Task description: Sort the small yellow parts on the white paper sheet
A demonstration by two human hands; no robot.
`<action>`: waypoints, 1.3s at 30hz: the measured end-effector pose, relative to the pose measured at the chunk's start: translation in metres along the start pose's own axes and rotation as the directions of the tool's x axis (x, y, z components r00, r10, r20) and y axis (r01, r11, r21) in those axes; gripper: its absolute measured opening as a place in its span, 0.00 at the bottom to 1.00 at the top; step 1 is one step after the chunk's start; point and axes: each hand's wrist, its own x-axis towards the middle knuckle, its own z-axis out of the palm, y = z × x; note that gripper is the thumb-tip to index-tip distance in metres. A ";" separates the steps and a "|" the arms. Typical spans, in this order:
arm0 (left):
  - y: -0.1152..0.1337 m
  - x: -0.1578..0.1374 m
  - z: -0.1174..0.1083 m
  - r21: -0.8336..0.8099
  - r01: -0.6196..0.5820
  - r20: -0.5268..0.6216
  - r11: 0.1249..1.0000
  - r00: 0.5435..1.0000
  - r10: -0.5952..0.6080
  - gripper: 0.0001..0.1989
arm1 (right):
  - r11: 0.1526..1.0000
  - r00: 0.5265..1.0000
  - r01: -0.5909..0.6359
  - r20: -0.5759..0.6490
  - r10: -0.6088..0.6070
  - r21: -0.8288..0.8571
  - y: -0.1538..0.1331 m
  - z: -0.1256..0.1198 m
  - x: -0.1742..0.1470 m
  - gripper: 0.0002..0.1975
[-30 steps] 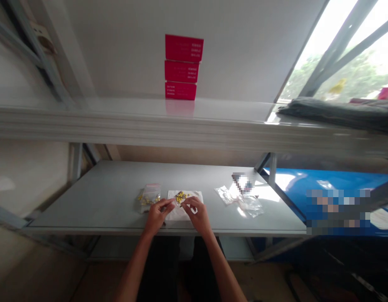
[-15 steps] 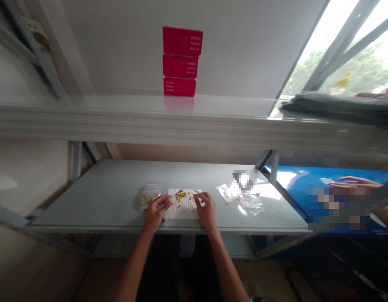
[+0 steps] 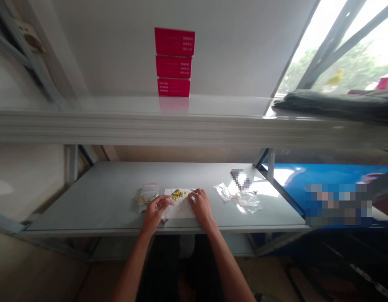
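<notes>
On the grey table, a white sheet (image 3: 184,213) lies in front of me with a small heap of yellow beads (image 3: 178,194) near its far edge. My left hand (image 3: 155,212), at the sheet's left side, is closed in a pinch on what looks like a small clear zip bag (image 3: 172,201) with a reddish edge. Bent over the right part of the sheet, my right hand (image 3: 200,205) has its fingertips together just beside the beads. Anything between those fingertips is too small to make out.
Zip bags (image 3: 149,192) with yellow pieces lie left of my left hand. Clear plastic bags (image 3: 248,201) spread to the right, by a blurred-out object (image 3: 241,179). Above runs a shelf edge (image 3: 181,130) with stacked red boxes (image 3: 174,66). A blue table (image 3: 294,174) adjoins at right.
My right hand has come in toward the beads and its fingers have curled down closer to the sheet. The left hand keeps its pinch. A co-worker's hand at right has drawn back.
</notes>
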 end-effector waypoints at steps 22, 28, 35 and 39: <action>-0.007 0.002 0.001 0.049 -0.023 -0.034 0.999 0.999 0.024 0.17 | 0.827 0.989 0.097 -0.149 -0.016 0.554 -0.014 -0.002 -0.007 0.10; -0.010 0.002 0.000 0.031 -0.038 -0.058 0.999 0.998 0.040 0.16 | 0.958 0.990 -0.018 -0.129 0.057 0.285 -0.001 0.005 -0.005 0.10; -0.010 0.002 -0.001 0.015 -0.024 -0.071 1.000 0.997 0.025 0.18 | 0.983 0.995 0.101 0.009 -0.104 0.156 -0.008 0.003 -0.013 0.05; -0.007 0.002 0.000 0.045 -0.022 -0.060 0.999 0.998 0.024 0.17 | 0.981 0.995 0.100 0.011 -0.104 0.165 -0.011 0.000 -0.016 0.07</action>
